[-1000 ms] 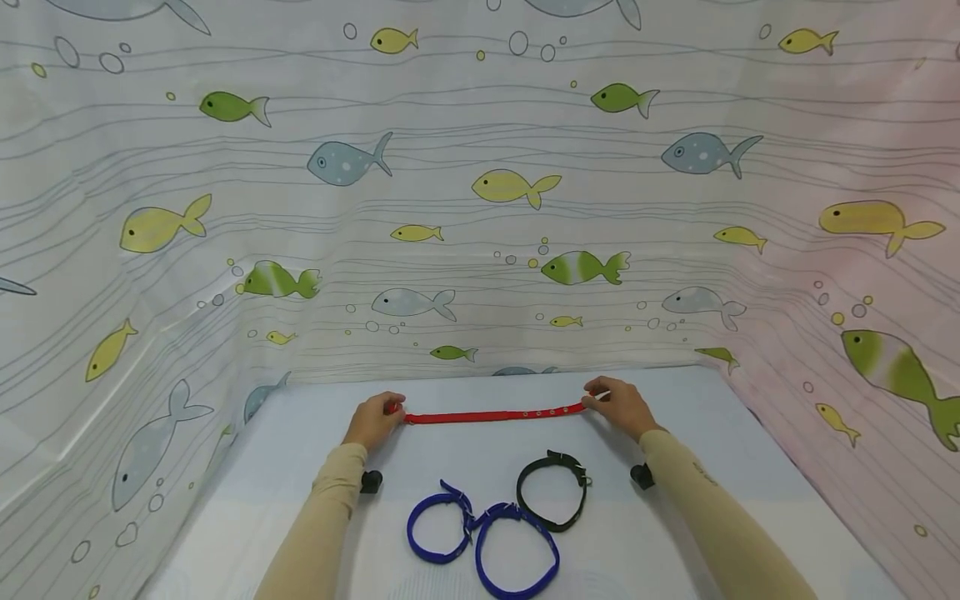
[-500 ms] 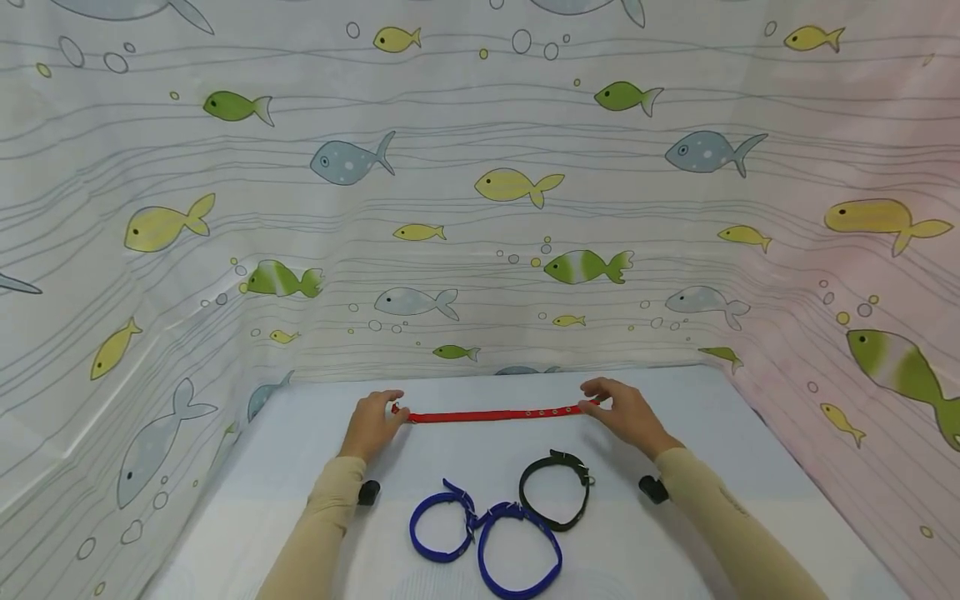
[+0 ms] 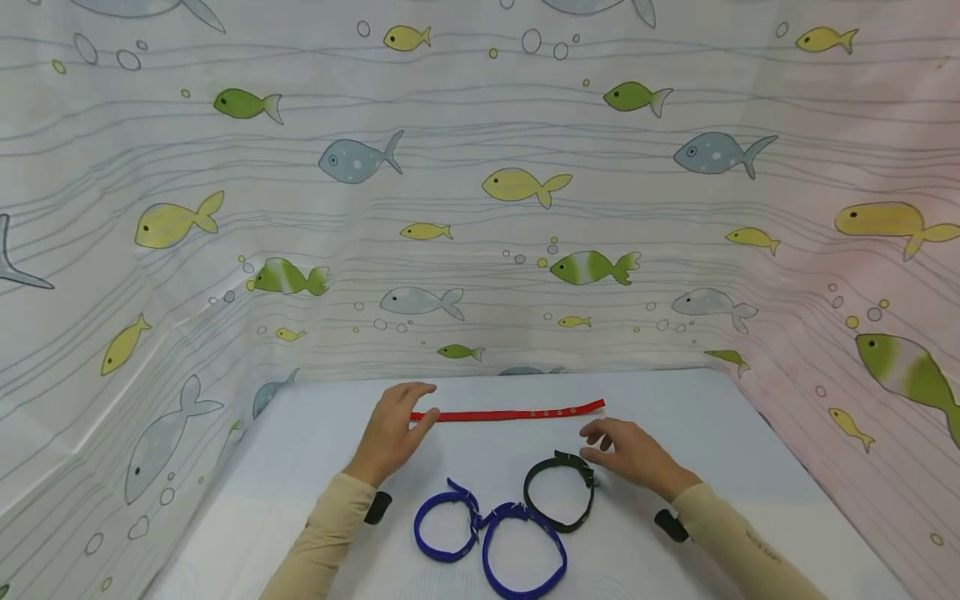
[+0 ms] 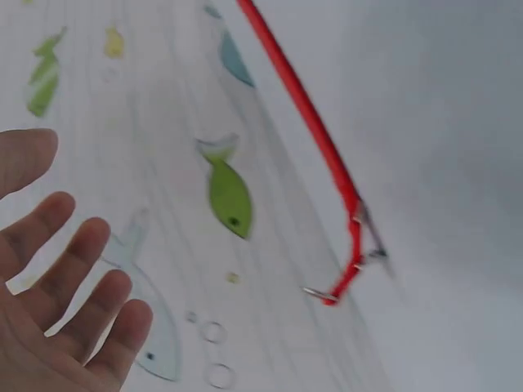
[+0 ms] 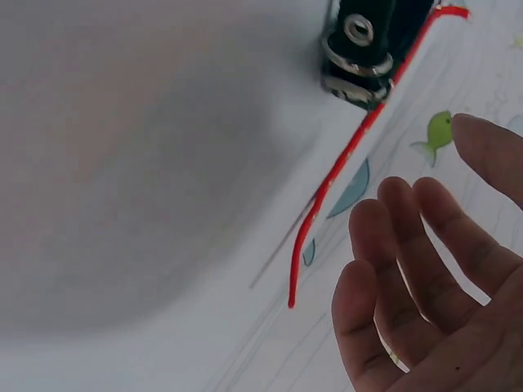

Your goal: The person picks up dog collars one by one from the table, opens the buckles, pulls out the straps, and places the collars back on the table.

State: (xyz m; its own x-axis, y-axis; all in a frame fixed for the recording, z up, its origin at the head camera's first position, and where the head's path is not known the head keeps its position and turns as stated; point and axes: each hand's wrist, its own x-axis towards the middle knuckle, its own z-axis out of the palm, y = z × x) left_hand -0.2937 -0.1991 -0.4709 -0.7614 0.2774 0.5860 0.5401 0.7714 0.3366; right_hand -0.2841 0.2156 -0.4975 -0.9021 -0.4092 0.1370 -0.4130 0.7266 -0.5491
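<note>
A red collar [image 3: 487, 416] lies stretched out straight across the back of the table, its holed end to the right and its metal buckle [image 4: 368, 237] to the left. My left hand [image 3: 392, 429] is beside the buckle end, fingers spread and holding nothing; in the head view it hides the buckle. My right hand [image 3: 633, 454] hovers near the black collar [image 3: 561, 492], its fingers loosely bent around nothing. In the right wrist view the black collar's metal ring and buckle [image 5: 359, 61] show close up. That collar is fastened in a loop.
Two blue collars [image 3: 447, 528] [image 3: 525, 552], each closed in a loop, lie at the front middle, touching each other. The black collar lies against the right one. A fish-patterned curtain [image 3: 480, 200] surrounds the white table [image 3: 667, 400] at the back and sides.
Both hands have let go of the red collar, which stays stretched out. My right hand has come back toward the black collar, while the left has opened its fingers and drawn slightly nearer.
</note>
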